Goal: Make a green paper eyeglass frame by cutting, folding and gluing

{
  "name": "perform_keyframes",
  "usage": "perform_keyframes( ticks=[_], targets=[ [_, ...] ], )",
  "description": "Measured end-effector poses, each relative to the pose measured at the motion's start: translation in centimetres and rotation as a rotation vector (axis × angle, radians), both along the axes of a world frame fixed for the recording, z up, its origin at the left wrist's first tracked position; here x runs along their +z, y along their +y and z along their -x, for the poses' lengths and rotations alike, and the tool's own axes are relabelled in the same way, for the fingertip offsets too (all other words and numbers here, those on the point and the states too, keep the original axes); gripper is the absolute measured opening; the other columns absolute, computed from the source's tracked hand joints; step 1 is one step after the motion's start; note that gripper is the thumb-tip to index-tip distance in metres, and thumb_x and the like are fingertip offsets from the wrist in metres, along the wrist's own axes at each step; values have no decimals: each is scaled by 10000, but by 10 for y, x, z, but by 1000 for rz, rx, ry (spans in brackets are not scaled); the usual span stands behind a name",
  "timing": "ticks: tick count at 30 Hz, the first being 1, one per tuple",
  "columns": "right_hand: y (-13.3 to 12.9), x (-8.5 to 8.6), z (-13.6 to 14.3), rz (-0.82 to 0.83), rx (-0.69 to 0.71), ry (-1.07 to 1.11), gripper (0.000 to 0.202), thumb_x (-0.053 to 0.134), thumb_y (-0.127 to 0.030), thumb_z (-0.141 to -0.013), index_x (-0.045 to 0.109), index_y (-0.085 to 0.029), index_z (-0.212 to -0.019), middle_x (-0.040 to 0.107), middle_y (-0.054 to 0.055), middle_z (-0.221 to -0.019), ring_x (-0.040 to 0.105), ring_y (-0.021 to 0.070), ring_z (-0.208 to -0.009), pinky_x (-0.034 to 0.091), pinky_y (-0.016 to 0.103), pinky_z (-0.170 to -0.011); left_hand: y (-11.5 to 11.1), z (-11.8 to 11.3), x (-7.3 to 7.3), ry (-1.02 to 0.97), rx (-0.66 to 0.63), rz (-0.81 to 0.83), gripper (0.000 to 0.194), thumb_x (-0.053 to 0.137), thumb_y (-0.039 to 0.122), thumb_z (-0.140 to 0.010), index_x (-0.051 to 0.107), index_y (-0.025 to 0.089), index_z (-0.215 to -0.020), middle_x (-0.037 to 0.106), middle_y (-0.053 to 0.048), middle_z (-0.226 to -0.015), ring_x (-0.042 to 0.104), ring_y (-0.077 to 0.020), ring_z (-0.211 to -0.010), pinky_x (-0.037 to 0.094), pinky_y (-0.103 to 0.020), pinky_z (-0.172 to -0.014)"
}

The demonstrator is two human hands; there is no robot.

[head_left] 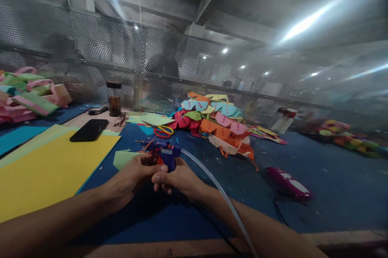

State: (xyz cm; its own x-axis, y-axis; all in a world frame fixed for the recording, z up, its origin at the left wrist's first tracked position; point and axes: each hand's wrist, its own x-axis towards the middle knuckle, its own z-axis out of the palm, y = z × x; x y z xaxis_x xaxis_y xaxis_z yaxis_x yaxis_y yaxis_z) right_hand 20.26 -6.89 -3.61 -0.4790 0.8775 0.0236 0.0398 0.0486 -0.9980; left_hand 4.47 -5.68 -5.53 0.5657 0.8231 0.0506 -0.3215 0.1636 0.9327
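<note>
A blue hot glue gun (166, 149) is in my right hand (182, 175), whose fingers are wrapped round its handle. Its nozzle points left, and a long translucent glue stick (216, 183) curves from its rear down past my right forearm. My left hand (136, 173) is closed just under the nozzle, its thumb reaching the front of the handle. Orange bits show by the left fingers, but what they hold is hidden. Behind the gun lie scissors with red and yellow handles (163, 132). A pale green paper piece (123, 159) lies beside my left hand.
Yellow paper sheets (60, 169) and a black phone (89, 130) lie left. A lidded jar (114, 102) stands behind. Folded paper pieces (224, 126) are heaped right of centre, and a purple device (287, 183) with a cord lies farther right. A perforated metal screen (127, 60) closes the back.
</note>
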Motion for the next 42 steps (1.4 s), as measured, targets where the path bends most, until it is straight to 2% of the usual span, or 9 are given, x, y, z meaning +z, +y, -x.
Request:
perform_keyframes(
  ticks=[6, 9, 10, 12, 17, 23, 28, 34, 42],
  targets=[
    [-1, 2, -3, 6, -32, -39, 556, 885, -439, -636, 666, -184, -1079, 628, -44, -670, 519, 94, -525, 429, 213, -505, -2, 3, 7, -13, 6, -13, 222, 842, 330, -721, 734, 136, -720, 705, -41, -610, 647, -151, -566, 490, -234, -578],
    [3, 11, -11, -133, 44, -36, 631, 884, -423, -665, 641, -231, -1214, 692, 21, -999, 642, 156, -840, 523, 292, -814, -4, 7, 14, -38, 109, 39, 243, 902, 298, -642, 741, 153, -753, 722, -16, -696, 638, -126, -637, 507, -208, -640],
    [5, 14, -14, -186, 87, -37, 610, 867, -430, -694, 642, -241, -1228, 681, 42, -1118, 638, 181, -989, 490, 328, -944, -3, 8, 16, -41, 151, 53, 258, 916, 291, -623, 747, 160, -768, 730, -11, -726, 644, -123, -673, 507, -196, -658],
    [10, 19, -23, -198, 184, -24, 637, 836, -462, -734, 610, -249, -1291, 650, 68, -1234, 607, 218, -1138, 438, 388, -1044, -1, 12, 18, -34, 223, 65, 280, 926, 294, -615, 762, 167, -803, 750, -15, -774, 665, -131, -752, 519, -196, -730],
    [19, 19, -39, -190, 229, -63, 513, 728, -474, -851, 633, -233, -1294, 653, 88, -1279, 595, 228, -1207, 373, 426, -1118, 3, 16, 22, -25, 295, 108, 323, 944, 292, -584, 769, 166, -825, 785, -35, -867, 698, -166, -854, 535, -262, -870],
    [23, 18, -44, -149, 93, -6, 381, 686, -488, -875, 700, -219, -1146, 702, 78, -1171, 634, 236, -1141, 469, 413, -1026, 4, 17, 23, -32, 264, 78, 351, 926, 310, -623, 762, 157, -894, 790, -53, -920, 705, -175, -882, 530, -276, -911],
    [19, 34, -51, -28, -109, 82, 455, 586, -615, -896, 674, -177, -977, 705, 58, -885, 697, 170, -753, 567, 326, -751, 6, 20, 23, -50, 314, 93, 301, 926, 310, -627, 702, 177, -777, 774, -14, -847, 703, -152, -786, 547, -250, -782],
    [8, 48, -51, -189, -135, -86, 394, 763, -438, -803, 583, -176, -1036, 677, -5, -764, 639, 108, -563, 492, 238, -587, 5, 20, 24, -29, 261, 30, 323, 884, 353, -693, 722, 181, -914, 770, -39, -936, 704, -165, -827, 547, -284, -833],
    [0, 48, -44, -387, -336, -257, 227, 671, -384, -853, 629, -169, -914, 628, -7, -706, 573, 106, -580, 451, 217, -509, 6, 23, 20, 34, 277, 45, 333, 868, 344, -719, 711, 203, -976, 749, -46, -1030, 690, -175, -900, 530, -267, -787]
  ],
)
